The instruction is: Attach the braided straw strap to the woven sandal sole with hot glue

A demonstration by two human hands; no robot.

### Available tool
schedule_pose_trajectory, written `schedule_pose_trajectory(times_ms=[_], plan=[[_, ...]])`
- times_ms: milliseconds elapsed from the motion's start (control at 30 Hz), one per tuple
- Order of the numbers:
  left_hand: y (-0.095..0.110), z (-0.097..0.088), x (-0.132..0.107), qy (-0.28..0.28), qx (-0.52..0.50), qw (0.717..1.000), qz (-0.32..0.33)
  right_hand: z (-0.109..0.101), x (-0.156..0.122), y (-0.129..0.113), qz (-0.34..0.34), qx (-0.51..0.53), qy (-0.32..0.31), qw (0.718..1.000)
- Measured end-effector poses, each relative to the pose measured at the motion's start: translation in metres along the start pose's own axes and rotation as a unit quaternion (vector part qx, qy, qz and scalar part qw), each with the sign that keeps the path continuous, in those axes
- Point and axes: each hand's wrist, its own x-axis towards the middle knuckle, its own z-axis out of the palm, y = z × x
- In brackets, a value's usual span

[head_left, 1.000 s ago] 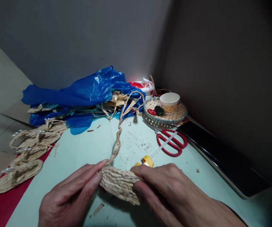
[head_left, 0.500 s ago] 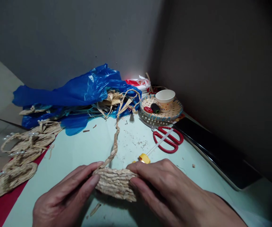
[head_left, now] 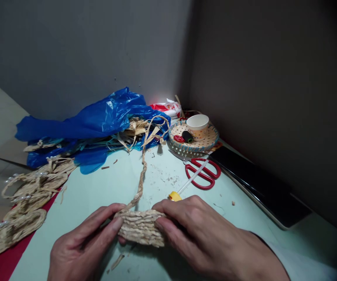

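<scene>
My left hand (head_left: 80, 244) and right hand (head_left: 209, 236) pinch a small ribbed piece of twisted straw (head_left: 142, 228) from opposite ends, holding it at the front centre, just over the pale green tabletop (head_left: 92, 203). Left: the hand enters from the lower edge and slants inward; forefinger nearly straight, its tip on the upper corner of the piece; thumb extended alongside, its pad pressed to the near face; a fingertip shows beneath the lower edge. Right: the back of the hand is turned upward, the knuckles bent and raised; forefinger laid along the top edge, thumb flat against the near face, the remaining fingers hidden from me. Both thumbs point toward each other, with the straw rows exposed between them. A twisted straw cord (head_left: 141, 183) leaves the corner at my left fingertips and runs away from me, its far part looping against the blue plastic bag (head_left: 98, 115). Just beyond my right knuckles lies a yellow cap (head_left: 174, 195) with a thin clear tube (head_left: 193, 176), which crosses the red-handled scissors (head_left: 210, 178); behind these stands a paper cup (head_left: 197, 127) in a shallow woven basket (head_left: 194, 148).
</scene>
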Motion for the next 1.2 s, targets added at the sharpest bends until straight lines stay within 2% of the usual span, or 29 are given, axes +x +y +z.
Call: schedule_pose_trajectory(times_ms=[167,433,567,833,967,1200], plan=[[0.0018,0.0021,-0.0031,-0.021,-0.064,0.996,-0.051,-0.0001,-0.0027,0.0004,-0.001,0.004,0.000,1.000],[0.0038,0.0028,-0.0041,-0.043,-0.035,0.996,-0.069,-0.0020,0.0053,0.0028,-0.023,-0.011,-0.003,1.000],[0.0016,0.0036,-0.0031,-0.029,-0.001,0.999,-0.031,-0.0014,0.0052,0.0048,-0.021,-0.017,-0.008,1.000],[0.0063,0.0085,-0.0081,0.006,0.071,0.993,0.089,-0.0021,0.0051,0.0049,-0.034,-0.014,-0.016,0.999],[0.0071,0.0062,-0.0082,-0.012,0.123,0.985,0.121,-0.0022,0.0061,0.0056,-0.042,-0.011,-0.013,0.999],[0.0013,-0.0011,-0.0029,-0.041,0.151,0.975,0.161,-0.0022,0.0055,0.0073,-0.048,-0.008,-0.017,0.999]])
